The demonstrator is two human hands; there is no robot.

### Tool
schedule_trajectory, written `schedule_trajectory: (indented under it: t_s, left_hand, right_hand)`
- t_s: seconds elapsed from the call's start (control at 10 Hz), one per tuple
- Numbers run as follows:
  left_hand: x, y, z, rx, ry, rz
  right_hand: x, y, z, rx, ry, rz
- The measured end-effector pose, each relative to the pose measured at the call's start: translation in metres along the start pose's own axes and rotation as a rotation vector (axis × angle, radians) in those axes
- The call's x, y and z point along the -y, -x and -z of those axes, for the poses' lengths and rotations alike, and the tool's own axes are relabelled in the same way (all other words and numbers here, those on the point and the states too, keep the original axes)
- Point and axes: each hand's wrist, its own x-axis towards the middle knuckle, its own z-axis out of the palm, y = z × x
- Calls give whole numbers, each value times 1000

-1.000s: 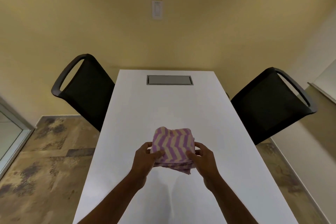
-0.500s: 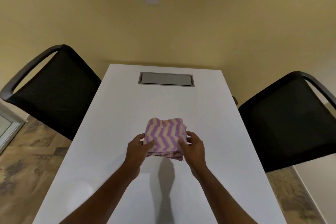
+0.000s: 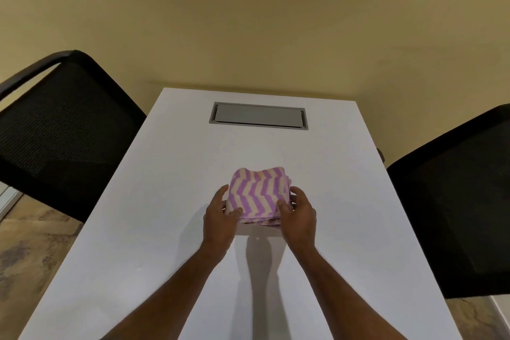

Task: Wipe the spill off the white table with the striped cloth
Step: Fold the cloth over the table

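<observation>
Head view: folded striped cloth point(image 3: 258, 194) squarish, zigzag stripes running table's point(image 3: 154, 229) length.

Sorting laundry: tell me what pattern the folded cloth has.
Purple and cream zigzag stripes on the folded fabric cloth, head view.

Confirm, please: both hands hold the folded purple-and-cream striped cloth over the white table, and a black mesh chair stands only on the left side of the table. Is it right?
Not entirely. The head view shows black mesh chairs on both sides: one on the left and another on the right. The rest holds: the left hand and right hand hold the folded purple-and-cream striped cloth over the white table.
</observation>
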Motion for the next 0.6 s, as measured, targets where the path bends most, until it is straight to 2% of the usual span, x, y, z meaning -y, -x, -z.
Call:
schedule_trajectory:
  t_s: [0.1, 0.2, 0.4, 0.6]
  left_hand:
    - [13, -9, -11, 7, -91, -81]
    - [29, -14, -17, 24, -266, -190]
    - [62, -18, -17, 182, -801, -312]
    - [63, -24, -7, 278, -983, -319]
  right_hand:
    - [-12, -6, -10, -5, 67, 53]
    - [-26, -12, -18, -5, 243, 117]
    - [-52, -20, -25, 135, 725, 237]
    - [-49, -14, -20, 222, 891, 238]
